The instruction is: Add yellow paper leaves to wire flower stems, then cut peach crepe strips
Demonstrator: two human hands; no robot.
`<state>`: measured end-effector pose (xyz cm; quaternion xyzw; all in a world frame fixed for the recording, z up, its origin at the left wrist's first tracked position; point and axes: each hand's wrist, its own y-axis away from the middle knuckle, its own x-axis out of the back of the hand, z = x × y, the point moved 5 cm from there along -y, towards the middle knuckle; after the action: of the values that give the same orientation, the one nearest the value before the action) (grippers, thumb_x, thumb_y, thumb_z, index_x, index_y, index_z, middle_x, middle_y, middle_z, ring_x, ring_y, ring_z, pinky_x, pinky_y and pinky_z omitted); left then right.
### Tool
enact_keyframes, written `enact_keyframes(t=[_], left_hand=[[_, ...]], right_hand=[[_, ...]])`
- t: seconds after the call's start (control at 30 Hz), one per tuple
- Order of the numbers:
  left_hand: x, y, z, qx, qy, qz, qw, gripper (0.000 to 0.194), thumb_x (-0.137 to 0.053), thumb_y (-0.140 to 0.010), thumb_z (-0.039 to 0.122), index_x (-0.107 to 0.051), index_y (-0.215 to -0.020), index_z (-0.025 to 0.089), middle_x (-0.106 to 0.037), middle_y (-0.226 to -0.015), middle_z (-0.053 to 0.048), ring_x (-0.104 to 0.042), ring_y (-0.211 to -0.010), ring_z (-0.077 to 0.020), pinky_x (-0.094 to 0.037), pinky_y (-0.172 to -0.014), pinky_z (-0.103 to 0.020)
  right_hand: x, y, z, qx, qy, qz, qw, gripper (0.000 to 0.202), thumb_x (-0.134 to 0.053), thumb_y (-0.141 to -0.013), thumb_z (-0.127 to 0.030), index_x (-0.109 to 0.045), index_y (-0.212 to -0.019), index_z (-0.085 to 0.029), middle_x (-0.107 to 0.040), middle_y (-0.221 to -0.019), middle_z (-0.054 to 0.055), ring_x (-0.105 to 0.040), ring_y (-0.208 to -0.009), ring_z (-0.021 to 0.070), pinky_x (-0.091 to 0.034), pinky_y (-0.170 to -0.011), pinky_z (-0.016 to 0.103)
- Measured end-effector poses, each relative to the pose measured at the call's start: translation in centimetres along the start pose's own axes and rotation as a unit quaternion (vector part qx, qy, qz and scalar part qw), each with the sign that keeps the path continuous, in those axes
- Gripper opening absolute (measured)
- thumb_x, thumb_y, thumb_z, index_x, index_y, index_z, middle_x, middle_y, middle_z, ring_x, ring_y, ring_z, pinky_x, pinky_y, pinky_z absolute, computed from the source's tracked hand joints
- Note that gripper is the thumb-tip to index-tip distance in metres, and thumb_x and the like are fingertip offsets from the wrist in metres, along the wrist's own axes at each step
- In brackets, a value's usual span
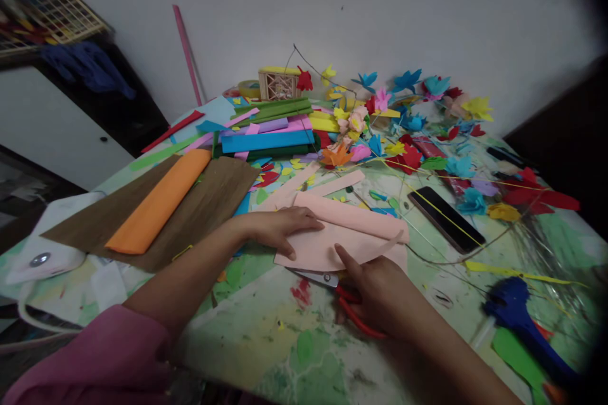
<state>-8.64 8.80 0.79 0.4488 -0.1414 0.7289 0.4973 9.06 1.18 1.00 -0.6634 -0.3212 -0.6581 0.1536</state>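
Note:
A pale pink sheet of crepe paper (323,243) lies on the table, its far part rolled or folded into a flat strip. My left hand (280,228) rests on the sheet's left side with its fingers spread. Scissors with red handles (358,316) are in my right hand (375,288), whose index finger stretches over the sheet. The scissor blades reach left along the sheet's near edge and are partly hidden under it. A narrow strip curls up at the sheet's right end.
Orange paper (161,202) on brown paper (218,193) lies left. Folded colored papers (268,139) and paper flowers (406,158) fill the back. A phone (446,218), thin wires and a blue glue gun (517,316) are at right; a white device (52,247) is far left.

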Motion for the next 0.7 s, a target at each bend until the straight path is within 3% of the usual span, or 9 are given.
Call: enact_keyframes(t=[0.2,0.7], left_hand=[[-0.1,-0.1,-0.1,0.007,0.002,-0.005,1.000,0.078,-0.067,-0.071,0.038,-0.033,-0.139,0.023,-0.036,-0.137,-0.011,-0.032,-0.128,-0.0269,-0.023,-0.106,-0.038],[-0.1,0.0,-0.1,0.001,0.003,-0.002,1.000,0.074,-0.064,-0.072,0.036,-0.033,-0.138,0.025,-0.036,-0.137,-0.008,-0.032,-0.127,-0.0257,-0.023,-0.105,-0.036]], right_hand=[[-0.5,0.1,0.0,0.011,-0.003,0.028,1.000,0.080,-0.057,-0.072,-0.033,-0.029,-0.141,-0.007,-0.067,-0.102,0.021,-0.060,-0.093,0.0326,-0.044,-0.076,0.039],[-0.5,-1.2,-0.8,0.012,0.002,0.025,1.000,0.077,-0.055,-0.072,-0.033,-0.029,-0.141,-0.009,-0.068,-0.090,0.017,-0.061,-0.080,0.0297,-0.042,-0.065,0.035]])
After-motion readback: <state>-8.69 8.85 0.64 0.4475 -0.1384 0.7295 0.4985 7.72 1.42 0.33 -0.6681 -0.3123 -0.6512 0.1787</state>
